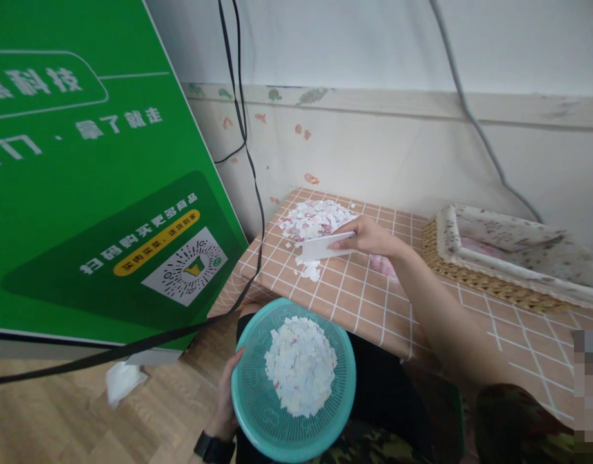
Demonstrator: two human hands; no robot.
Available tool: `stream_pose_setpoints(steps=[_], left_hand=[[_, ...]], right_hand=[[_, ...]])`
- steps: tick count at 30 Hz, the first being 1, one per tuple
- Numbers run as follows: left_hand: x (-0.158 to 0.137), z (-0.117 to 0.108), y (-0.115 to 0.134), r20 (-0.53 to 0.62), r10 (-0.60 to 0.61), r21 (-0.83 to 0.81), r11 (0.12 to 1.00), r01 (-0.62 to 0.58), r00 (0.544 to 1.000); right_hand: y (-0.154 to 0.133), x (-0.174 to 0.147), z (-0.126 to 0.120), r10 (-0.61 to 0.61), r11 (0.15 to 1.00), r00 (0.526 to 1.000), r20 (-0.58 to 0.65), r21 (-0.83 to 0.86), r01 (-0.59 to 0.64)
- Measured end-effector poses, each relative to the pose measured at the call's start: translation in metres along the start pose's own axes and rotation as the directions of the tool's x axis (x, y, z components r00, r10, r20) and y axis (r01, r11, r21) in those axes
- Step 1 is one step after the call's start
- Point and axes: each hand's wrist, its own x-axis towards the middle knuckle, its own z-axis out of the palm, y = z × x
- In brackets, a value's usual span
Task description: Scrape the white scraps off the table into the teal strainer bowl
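My right hand (369, 235) is closed on a flat white card (325, 247), held edge-down over the checked tabletop. Right behind the card lies a heap of small white and pinkish paper scraps (316, 218). A smaller patch of white scraps (310, 268) is on the table just in front of it. On my lap rests a round teal plastic basket (243, 399) with a slotted bottom. Inside it is a mound of white paper scraps (301, 366). My left hand (227, 386) grips the basket's left rim, its fingers partly hidden.
A wicker basket (499, 283) with a floral cloth lining stands on the table (374, 303) at the right. Something pink (383, 265) lies beside my right forearm. The green printed panel (132, 161) fills the left. A black cable (258, 212) hangs before the table's left edge.
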Motion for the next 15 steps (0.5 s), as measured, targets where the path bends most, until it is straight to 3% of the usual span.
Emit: stream_pose_setpoints(steps=[6, 10, 15], left_hand=[[-0.005, 0.008, 0.009, 0.022, 0.024, -0.01, 1.0, -0.024, 0.999], [-0.01, 0.016, 0.012, 0.066, -0.004, -0.015, 1.0, 0.005, 0.998], [-0.013, 0.02, 0.013, 0.092, -0.043, -0.025, 0.999, 0.046, 0.995]], right_hand=[[0.001, -0.041, 0.03, 0.048, 0.999, 0.987, -0.153, -0.011, -0.051], [-0.005, -0.065, 0.04, 0.112, 0.989, 0.936, -0.334, -0.056, -0.138], [-0.008, -0.068, 0.06, 0.051, 0.999, 0.962, -0.267, 0.015, -0.049]])
